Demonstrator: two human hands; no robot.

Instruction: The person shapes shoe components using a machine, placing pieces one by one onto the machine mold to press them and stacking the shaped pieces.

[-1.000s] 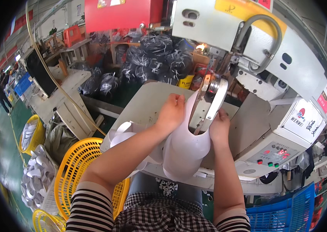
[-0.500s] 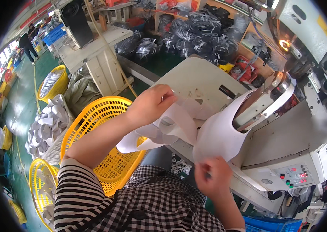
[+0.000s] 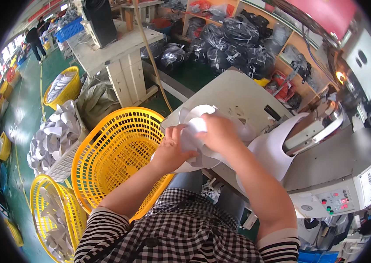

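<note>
Both of my hands meet at a bunch of thin white curved sheet pieces (image 3: 189,138) over the left part of the machine's pale tabletop (image 3: 220,94). My left hand (image 3: 171,151) grips the bunch from the left, thumb and fingers closed round its edge. From the right, my right hand (image 3: 218,133) is closed on the upper part of a piece; its fingertips are partly blurred. A larger white curved sheet (image 3: 271,147) hangs round the metal arm (image 3: 314,136) of the machine, touched by neither hand. My right forearm crosses in front of its lower left part.
A big yellow basket (image 3: 82,162) stands left of my lap. Further left are a white crate (image 3: 65,164) heaped with white pieces and smaller yellow baskets (image 3: 36,204). The machine's control panel (image 3: 334,199) is at right; black bags (image 3: 238,33) lie behind.
My right hand has left the sheet on the machine arm and moved up and left to the bunch. My left hand has come down onto the bunch's left side. The view has shifted slightly.
</note>
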